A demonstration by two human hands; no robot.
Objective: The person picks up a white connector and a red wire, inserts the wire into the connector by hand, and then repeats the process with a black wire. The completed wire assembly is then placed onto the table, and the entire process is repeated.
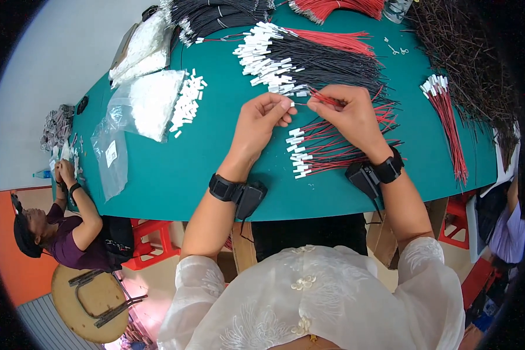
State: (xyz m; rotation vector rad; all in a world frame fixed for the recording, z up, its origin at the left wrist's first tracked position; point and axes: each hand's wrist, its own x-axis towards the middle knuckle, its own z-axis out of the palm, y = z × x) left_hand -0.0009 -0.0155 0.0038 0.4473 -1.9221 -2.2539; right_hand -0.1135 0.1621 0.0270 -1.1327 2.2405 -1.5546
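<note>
My left hand [263, 119] pinches a small white connector [292, 104] between thumb and fingertips. Just to its right, my right hand [350, 114] is closed on a few red and dark wires [325, 98], and a thin wire end runs from its fingertips to the connector. Whether that end is seated in the connector is too small to tell. Below my hands lie red and black wires with white connectors [300, 156] in a spread row. Beyond them is a thick pile of black wires [326, 61] with white connectors at their left ends.
On the green table [210, 169], a plastic bag of white connectors [154, 105] lies left beside loose connectors [186, 102]. A bundle of red wires [449, 128] and a dark wire heap [461, 52] are at right. A co-worker [70, 227] sits at far left.
</note>
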